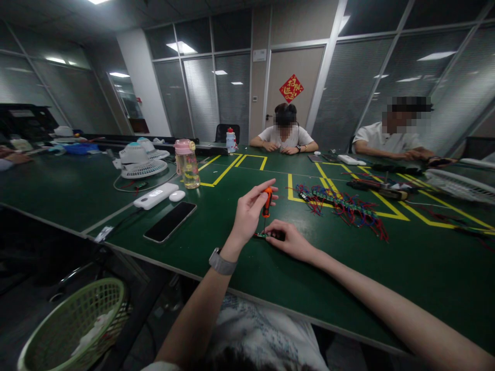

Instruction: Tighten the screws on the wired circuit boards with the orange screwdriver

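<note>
My left hand [249, 211], with a watch [223, 262] on its wrist, grips an orange and black screwdriver [267, 202] by the handle. The screwdriver stands nearly upright, its shaft pointing down at a small green circuit board [261, 235] on the table. Fingers of my right hand [289, 238] are closed on the board's right end and rest low on the tabletop. They cover part of the board, and the exact spot where the tip meets it is too small to make out.
On the green table [216, 226] lie a black phone [170, 221], a white power strip [157, 196], a bottle [188, 167], fans [141, 161] and a row of wired circuit boards [340, 203]. Two people sit across. A green basket [73, 314] stands below left.
</note>
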Demonstrator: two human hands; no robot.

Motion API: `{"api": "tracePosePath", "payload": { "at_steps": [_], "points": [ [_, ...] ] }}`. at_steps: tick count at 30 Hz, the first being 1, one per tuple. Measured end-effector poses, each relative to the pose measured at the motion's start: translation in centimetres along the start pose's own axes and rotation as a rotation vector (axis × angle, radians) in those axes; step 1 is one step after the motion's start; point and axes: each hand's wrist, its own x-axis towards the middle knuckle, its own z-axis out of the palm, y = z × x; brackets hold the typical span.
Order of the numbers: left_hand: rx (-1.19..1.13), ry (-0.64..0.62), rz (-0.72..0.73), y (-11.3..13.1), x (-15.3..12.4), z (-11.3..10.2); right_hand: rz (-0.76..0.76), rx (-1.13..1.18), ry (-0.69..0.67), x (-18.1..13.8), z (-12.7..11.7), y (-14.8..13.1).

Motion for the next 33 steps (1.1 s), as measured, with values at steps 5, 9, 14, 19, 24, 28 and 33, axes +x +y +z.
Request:
{"api": "tracePosePath", "payload": {
  "at_steps": [5,9,14,19,24,28,33],
  "points": [
    [-0.03,-0.015,-0.007,-0.23,0.09,0.0,-0.002,-0.014,-0.005,0.02,-0.05,-0.17],
    [-0.031,-0.032,-0.004,-0.37,0.18,0.09,0.0,-0.025,-0.006,0.02,-0.09,-0.35],
    [0.177,0.036,0.083,-0.33,0.13,-0.01,-0.001,-0.02,-0.006,0.02,-0.09,-0.33],
    [0.204,0.065,0.118,-0.32,0.17,-0.21,-0.008,-0.029,-0.002,0.03,-0.01,-0.16],
    [0.048,0.026,0.025,-0.45,0.23,-0.07,-0.006,-0.034,0.002,0.03,-0.03,-0.23],
    [0.189,0.091,0.081,-0.22,0.05,-0.07,-0.011,-0.034,0.001,0.03,-0.11,-0.34],
    [0.132,0.051,0.06,0.03,0.06,-0.08,-0.009,-0.041,0.003,0.03,-0.11,-0.27]
  ]
}}
